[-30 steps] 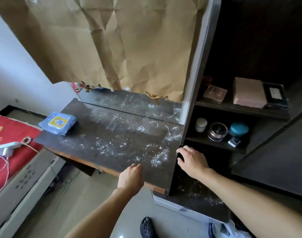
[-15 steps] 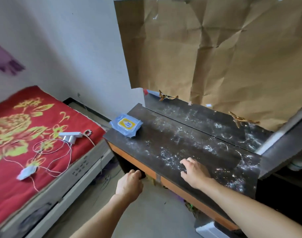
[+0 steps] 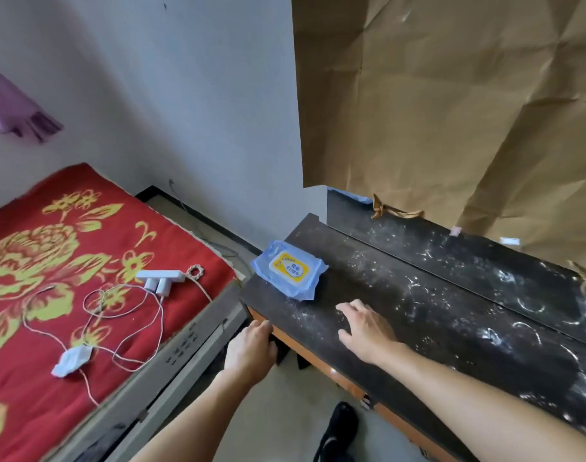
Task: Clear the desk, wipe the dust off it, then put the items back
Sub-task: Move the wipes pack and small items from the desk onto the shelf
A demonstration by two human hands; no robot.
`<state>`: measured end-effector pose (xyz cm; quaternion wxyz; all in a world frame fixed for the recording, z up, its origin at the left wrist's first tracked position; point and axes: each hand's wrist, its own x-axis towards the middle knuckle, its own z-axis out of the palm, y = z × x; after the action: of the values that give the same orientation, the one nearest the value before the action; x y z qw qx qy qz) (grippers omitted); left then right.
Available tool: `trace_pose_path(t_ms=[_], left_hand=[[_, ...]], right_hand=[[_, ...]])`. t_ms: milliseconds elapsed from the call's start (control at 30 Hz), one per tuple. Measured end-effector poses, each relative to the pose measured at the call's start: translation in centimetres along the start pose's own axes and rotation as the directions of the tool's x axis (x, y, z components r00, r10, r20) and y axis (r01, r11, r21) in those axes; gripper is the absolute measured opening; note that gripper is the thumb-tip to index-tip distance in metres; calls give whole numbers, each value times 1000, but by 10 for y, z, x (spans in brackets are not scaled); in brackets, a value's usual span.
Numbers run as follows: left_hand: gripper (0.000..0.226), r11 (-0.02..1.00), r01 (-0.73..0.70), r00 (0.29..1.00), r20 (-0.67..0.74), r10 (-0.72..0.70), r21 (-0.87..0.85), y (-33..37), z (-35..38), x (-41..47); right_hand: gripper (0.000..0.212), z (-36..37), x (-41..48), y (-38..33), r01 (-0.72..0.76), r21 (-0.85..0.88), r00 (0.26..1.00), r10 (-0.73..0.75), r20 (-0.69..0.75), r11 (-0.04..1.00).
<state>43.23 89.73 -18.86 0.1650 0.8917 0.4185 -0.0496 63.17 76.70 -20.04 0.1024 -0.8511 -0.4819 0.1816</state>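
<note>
Right hand (image 3: pixel 365 328) lies flat, fingers spread, on the dark wood-grain desk top (image 3: pixel 435 315), just short of the blue soft-plastic wipes pack with a yellow label (image 3: pixel 290 270). The pack sits at the desk's left end, one corner overhanging. Left hand (image 3: pixel 251 348) touches the orange front edge near the corner; whether its fingers grip it I cannot tell. Clearing looks nearly done: nothing but the pack shows on the desk. Since white dust (image 3: pixel 381 261) and ring marks (image 3: pixel 529 305) cover the surface, wiping and returning items remain.
</note>
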Motion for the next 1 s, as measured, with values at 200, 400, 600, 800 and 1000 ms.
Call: trace_pose_path(t_ms=[200,400,600,800,1000], left_hand=[[19,1000,28,999,20,-27,-12,-17,-17,93],[33,1000,8,996,87,-6,-21,-26,-28,175],[53,992,-122,980,160,116,29,-36,-19,240],[66,976,-218,921,328,209,-9,-47,-11,283],[65,953,-153,881,400,252,-263,-52,-12,297]], right_hand=[[51,5,95,-15,-63,111,998,66,-22,992],[57,13,153,-28,-150,177,989,146,36,973],[61,34,178,-34,-274,247,962,260,88,929],[67,53,187,-57,-445,500,853,521,-17,743],[87,53,209,-82,-640,632,588,808,38,436]])
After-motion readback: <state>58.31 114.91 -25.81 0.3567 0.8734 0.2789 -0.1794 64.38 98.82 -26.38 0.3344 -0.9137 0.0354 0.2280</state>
